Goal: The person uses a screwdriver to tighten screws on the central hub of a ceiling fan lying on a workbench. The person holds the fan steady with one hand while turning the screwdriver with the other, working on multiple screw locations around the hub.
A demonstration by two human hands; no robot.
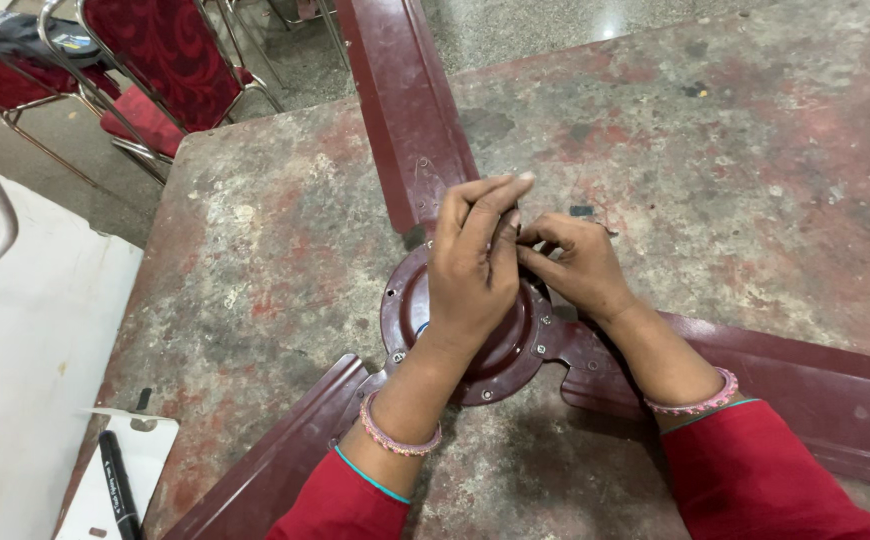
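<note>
Red sleeves frame what I see, both my hands meeting over the maroon fan hub [500, 350], which lies flat mid-tabletop [735, 150] with three blades [405, 110] spreading out. At far left, a black marker [118, 487] rests on white paper [125, 480], well apart. My left hand [473, 270] curls over the hub's centre, steadying it. My right hand [577, 268] pinches something small against it; I cannot tell what. Red chairs [155, 70] stand beyond the table.

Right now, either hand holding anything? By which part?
Cannot tell. Both the left hand and right hand pinch together over the ceiling fan hub; whatever is between the fingertips is hidden.
</note>
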